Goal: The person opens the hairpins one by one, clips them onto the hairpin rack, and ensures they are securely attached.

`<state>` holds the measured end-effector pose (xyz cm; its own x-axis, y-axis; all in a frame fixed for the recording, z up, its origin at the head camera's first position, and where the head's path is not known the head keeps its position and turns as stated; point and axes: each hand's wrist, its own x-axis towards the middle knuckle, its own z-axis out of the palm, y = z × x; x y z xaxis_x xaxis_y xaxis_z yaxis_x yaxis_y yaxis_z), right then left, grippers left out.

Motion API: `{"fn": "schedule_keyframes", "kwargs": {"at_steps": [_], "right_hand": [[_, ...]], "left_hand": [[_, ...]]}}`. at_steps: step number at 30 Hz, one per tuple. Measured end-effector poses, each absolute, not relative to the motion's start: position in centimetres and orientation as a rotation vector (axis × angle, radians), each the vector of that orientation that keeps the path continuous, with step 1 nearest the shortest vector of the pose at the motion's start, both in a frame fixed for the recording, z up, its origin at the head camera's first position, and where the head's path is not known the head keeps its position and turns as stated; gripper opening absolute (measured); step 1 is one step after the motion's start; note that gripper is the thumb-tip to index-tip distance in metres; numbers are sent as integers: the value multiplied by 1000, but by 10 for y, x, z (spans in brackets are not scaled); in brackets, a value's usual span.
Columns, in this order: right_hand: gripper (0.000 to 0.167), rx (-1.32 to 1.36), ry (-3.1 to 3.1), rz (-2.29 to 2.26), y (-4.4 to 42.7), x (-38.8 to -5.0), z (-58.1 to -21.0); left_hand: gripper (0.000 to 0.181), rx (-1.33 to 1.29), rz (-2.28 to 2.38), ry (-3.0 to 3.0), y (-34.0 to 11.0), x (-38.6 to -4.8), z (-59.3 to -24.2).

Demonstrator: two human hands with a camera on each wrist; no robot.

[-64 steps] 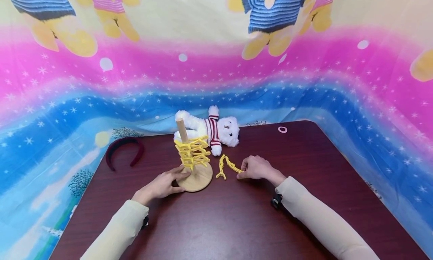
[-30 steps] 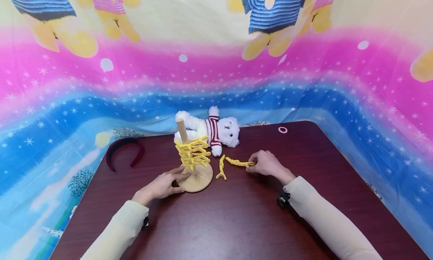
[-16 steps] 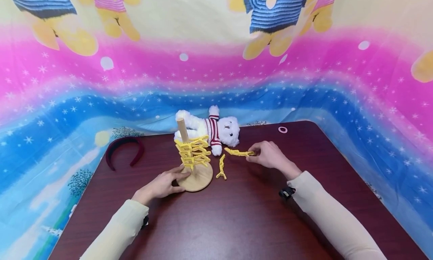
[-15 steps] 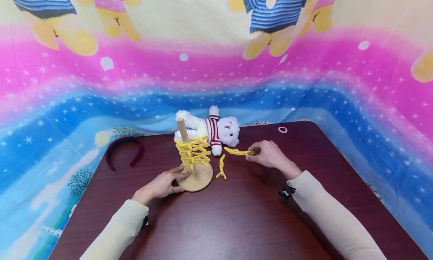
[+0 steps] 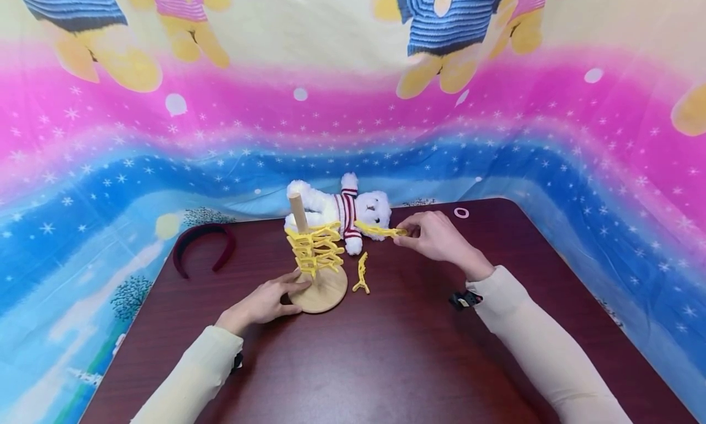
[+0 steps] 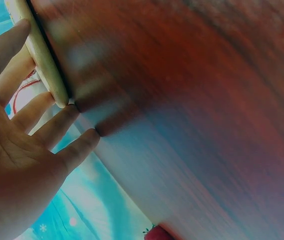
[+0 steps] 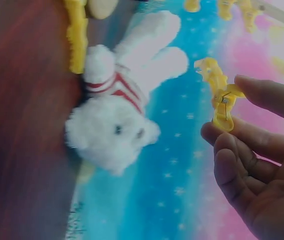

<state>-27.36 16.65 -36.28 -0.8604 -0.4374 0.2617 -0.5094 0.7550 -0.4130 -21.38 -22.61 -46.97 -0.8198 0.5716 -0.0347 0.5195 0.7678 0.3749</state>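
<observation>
Yellow clip [image 7: 215, 82], spring [image 7: 225, 100] only in right-wrist view

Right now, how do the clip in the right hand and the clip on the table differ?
The right hand pinches the raised clip; the loose clip rests on the table. In the head view, the raised clip runs crosswise, the loose clip front to back. Both are yellow.

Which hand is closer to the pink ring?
Right. The right hand is just left of the pink ring; the left hand touches the wooden base, much farther left.
</observation>
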Motion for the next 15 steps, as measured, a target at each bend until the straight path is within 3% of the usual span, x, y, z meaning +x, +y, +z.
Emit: {"fn": "schedule_keyframes", "kwargs": {"at_steps": [15], "right_hand": [[25, 904, -2686, 776, 146, -262, -320]], "left_hand": [[57, 861, 527, 2808, -226, -214, -470]]}}
